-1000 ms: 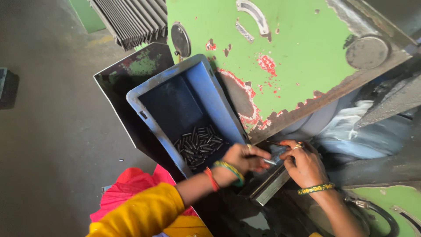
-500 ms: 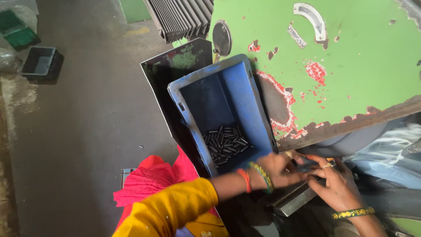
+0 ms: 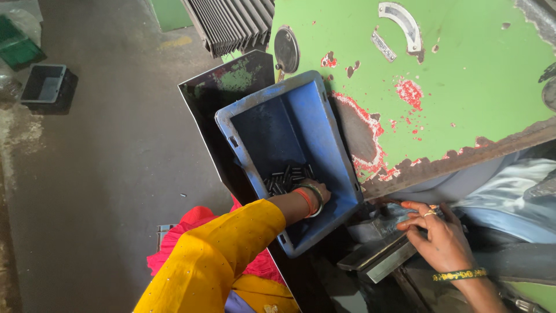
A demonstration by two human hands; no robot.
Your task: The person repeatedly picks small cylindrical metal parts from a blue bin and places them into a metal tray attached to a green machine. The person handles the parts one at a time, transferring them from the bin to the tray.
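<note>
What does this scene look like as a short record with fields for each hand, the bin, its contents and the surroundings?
left hand: left hand reaches into the blue plastic bin, on the small dark metal cylinders; whether it grips any cannot be told
right hand: right hand rests fingers spread on the grey metal rail
bin: blue plastic bin, open, tilted against the green machine
contents: small dark metal cylinders heaped at the lower end
surroundings: green machine panel with chipped paint; dark grey tray on the concrete floor

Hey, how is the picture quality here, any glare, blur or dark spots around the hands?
Head view: sharp, no motion blur; the left hand reaches into the shaded blue bin; the right hand is evenly lit; the area beneath the green machine falls dark; wide-angle lens bends edges.
</note>
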